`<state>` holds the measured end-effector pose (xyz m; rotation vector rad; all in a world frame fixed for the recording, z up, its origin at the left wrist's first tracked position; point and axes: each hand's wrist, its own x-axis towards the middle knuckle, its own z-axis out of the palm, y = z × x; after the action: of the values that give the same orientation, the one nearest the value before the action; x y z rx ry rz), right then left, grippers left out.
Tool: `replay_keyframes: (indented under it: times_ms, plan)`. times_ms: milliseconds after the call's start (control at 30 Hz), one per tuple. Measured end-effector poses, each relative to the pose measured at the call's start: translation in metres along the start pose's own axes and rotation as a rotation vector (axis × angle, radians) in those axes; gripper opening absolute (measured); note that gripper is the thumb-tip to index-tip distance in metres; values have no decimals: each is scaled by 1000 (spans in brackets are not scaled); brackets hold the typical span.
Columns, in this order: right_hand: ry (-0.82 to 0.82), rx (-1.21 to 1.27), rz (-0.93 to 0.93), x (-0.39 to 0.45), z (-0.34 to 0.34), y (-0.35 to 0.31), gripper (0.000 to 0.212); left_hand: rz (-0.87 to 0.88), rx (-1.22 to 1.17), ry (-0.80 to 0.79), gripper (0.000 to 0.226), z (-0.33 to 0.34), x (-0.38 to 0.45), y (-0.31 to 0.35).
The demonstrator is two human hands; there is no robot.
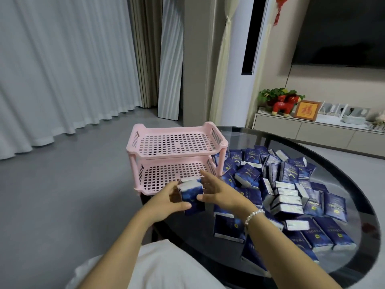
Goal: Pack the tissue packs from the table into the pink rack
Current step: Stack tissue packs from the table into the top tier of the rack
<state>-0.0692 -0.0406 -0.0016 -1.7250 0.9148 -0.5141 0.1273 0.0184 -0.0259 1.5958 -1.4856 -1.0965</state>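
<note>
Head view looks down on a round dark glass table [343,180] heaped with dark blue rectangular tissue packs [289,197]. At its left edge stands a two-tier pink perforated plastic rack [177,155], both shelves bare. Just before the lower shelf, the left hand [166,202] curls round a small stack of blue tissue packs [191,196], thumb across the front. The right hand [216,189], wearing a white bead bracelet [253,215], steadies the stack with nearly straight fingers
</note>
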Motion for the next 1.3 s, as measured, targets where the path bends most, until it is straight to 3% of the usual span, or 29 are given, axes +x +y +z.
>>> replay_keyframes:
  times_ms: [133, 267, 567, 733, 1000, 1300]
  plan:
    - [-52, -204, 46, 8, -6, 4, 75, 4, 115, -17, 88, 4, 0, -7]
    - [-78, -205, 65, 10, -10, 4, 73, -5, 142, -22, 102, 4, 1, -9]
    - [-89, -204, 38, 6, -10, -2, 61, -30, 398, -69, 96, 20, -2, 3]
    - [-72, -208, -15, -11, -31, -36, 57, 138, 291, -15, 80, 6, -13, 41]
    - [-46, -276, -127, -23, -83, -104, 58, 225, 262, 88, 59, -23, -10, 118]
    - [116, -355, -195, 55, -125, -122, 71, 261, 191, 181, 65, -47, 71, 163]
